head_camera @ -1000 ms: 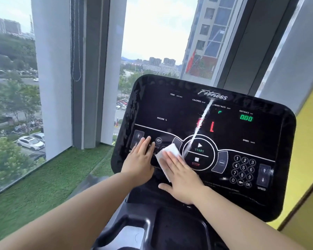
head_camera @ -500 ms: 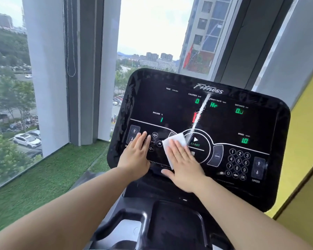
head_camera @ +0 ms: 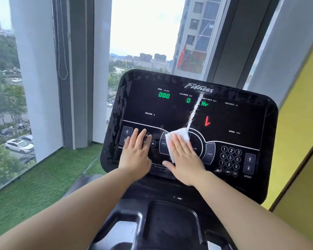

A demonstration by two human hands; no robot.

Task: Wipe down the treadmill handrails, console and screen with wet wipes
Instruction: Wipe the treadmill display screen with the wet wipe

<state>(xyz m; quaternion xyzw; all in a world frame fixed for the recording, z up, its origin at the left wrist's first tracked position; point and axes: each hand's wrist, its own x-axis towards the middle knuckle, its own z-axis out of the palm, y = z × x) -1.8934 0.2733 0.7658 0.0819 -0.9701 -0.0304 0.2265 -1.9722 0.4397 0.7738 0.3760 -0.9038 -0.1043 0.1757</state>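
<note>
The black treadmill console point(head_camera: 242, 123) fills the middle of the view, its screen lit with green and red digits. A white wet wipe point(head_camera: 177, 137) lies flat on the round start and stop control in the lower centre. My right hand point(head_camera: 183, 157) presses it down with straight fingers. My left hand point(head_camera: 135, 152) rests flat on the console beside it, over the small buttons next to the incline key. A bright streak of reflected light runs up the screen from the wipe.
A number keypad point(head_camera: 230, 160) and the speed key point(head_camera: 249, 164) sit to the right of my hands. Below the console is a black tray point(head_camera: 170, 222). Tall windows stand behind, green turf point(head_camera: 34, 186) lies on the left, a yellow wall point(head_camera: 300, 123) on the right.
My right hand has slid the wipe a little to the right, onto the round centre control. The left hand stays flat in place. The display readouts have changed.
</note>
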